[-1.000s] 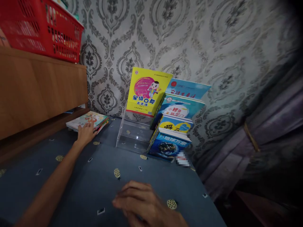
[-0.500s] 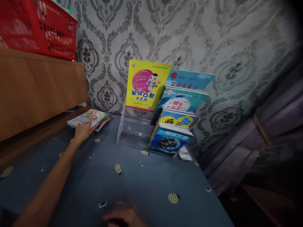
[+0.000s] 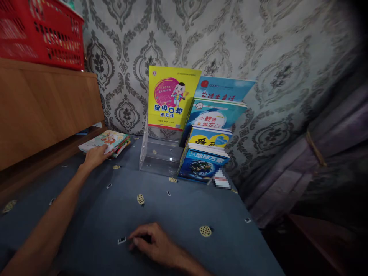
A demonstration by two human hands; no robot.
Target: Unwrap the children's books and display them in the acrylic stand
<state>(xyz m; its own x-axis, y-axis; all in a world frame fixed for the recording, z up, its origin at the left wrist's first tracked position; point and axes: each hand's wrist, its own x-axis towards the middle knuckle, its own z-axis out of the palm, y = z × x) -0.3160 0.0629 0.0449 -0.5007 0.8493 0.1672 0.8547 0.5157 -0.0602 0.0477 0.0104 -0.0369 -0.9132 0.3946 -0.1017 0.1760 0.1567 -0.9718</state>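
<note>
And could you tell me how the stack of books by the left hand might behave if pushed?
The stack of books would probably slide apart, since its edges sit unevenly. The books look thin and soft-covered, so each may bend if lifted by one edge. Lying low and flat, it seems unlikely to tip.

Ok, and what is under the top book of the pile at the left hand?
Under the top book, edges of more books show, some red and yellow. Their covers are hidden.

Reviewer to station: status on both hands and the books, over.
Left hand on low book stack. Right hand empty, loosely curled over patterned cloth. Clear stand right of stack, blocking neither hand.
</note>
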